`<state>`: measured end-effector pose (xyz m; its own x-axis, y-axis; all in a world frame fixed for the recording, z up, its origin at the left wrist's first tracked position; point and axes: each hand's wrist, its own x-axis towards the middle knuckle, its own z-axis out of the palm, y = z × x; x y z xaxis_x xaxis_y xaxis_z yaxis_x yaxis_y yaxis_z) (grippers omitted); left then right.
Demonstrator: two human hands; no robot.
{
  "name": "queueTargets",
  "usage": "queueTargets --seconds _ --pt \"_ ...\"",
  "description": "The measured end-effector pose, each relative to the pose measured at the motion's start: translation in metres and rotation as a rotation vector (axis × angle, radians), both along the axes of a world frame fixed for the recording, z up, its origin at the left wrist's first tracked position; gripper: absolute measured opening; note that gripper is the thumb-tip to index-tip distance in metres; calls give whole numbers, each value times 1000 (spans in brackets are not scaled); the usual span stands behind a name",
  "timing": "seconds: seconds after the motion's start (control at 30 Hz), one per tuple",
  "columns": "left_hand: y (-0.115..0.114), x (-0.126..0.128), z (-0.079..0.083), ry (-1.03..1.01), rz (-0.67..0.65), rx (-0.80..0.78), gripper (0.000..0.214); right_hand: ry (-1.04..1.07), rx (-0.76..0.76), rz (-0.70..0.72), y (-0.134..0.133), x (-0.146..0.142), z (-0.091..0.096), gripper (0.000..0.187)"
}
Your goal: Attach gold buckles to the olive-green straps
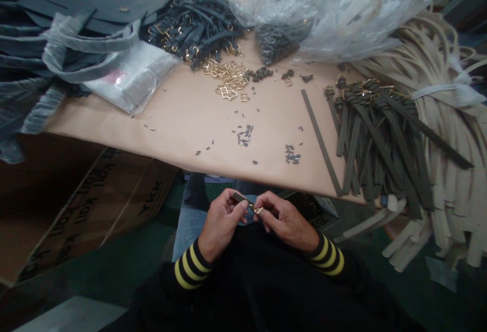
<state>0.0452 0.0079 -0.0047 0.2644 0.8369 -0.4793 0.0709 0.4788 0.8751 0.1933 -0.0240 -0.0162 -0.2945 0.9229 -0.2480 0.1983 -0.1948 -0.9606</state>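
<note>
Fingers [236,209] of the left hand [220,225] closed on a dark strap end [240,198], fingers [263,206] of the right hand [285,220] pinching a small gold buckle [259,211] against it, both hands held over the lap just below the table edge [190,157]. Step in hand looks like fitting the buckle onto the strap; next move seems to call for a steady pinch to seat it. Loose gold buckles [228,78] and small dark metal clips [243,135] lie on the kraft paper [182,119], a heap of buckled olive straps [380,142] to the right, black buckled straps [194,28] further on
</note>
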Motion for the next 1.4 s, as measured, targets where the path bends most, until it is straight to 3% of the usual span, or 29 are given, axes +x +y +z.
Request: queueTargets --seconds 0.23,0.33,0.47,0.53,0.7,1.0,1.1,1.27,1.4 --pt "-4 1 0 155 -125 154 6 54 -110 -119 2 -7 -4 11" --pt "-7 -1 -2 263 -142 275 5 -75 -107 -156 2 -7 -5 11" --pt "-8 -1 -1 390 -198 517 4 -204 -52 -63 2 -5 -3 19" --pt "-8 -1 -1 415 -232 557 5 -233 -11 -31 3 -5 0 18" --pt "-8 -3 -3 385 -224 465 5 -341 173 -10 4 -9 4 13" --pt "-5 -3 4 382 -221 494 7 -474 330 13 2 -14 -3 22" --pt "-3 -4 6 373 -240 412 9 -497 368 53 2 -13 -4 24" --pt "-2 -4 2 323 -223 244 11 -390 339 96 5 -12 -2 17" --pt "0 -3 0 214 -161 102 12 -307 187 19 7 -12 0 10"
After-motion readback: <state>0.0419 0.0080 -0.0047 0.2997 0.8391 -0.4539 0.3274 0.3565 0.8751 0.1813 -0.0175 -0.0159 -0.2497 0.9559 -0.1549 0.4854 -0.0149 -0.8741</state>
